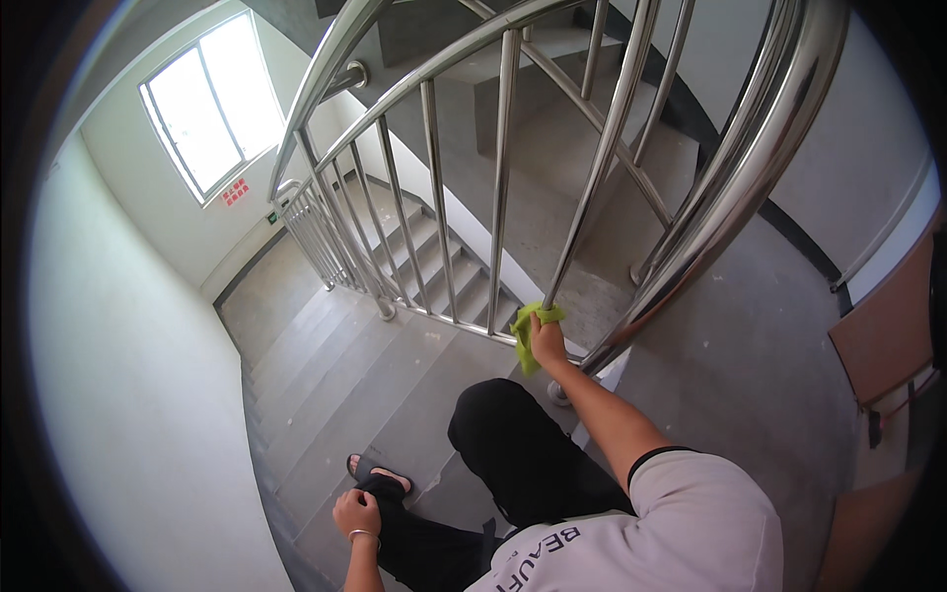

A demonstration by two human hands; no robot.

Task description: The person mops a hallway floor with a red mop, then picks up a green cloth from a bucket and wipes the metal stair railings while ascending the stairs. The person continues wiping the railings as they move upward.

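My right hand [547,342] grips a yellow-green cloth [527,348], which is wrapped round the lower end of a stainless steel baluster [584,222]. That baluster belongs to a stair railing, whose lower rail [473,328] runs just left of the cloth. Loosely curled, my left hand [358,512] lies over my black trouser leg, with a bracelet on its wrist and nothing visible in it. Below my bent knee [492,414], a foot in a dark sandal [362,468] rests on a grey step.
Grey concrete stairs [333,399] descend towards a landing [259,296] under a bright window [214,103]. A thick polished post [769,155] and handrail [481,33] rise close to my right arm. Brown panels [888,325] stand at the right; a white wall [140,370] bounds the left.
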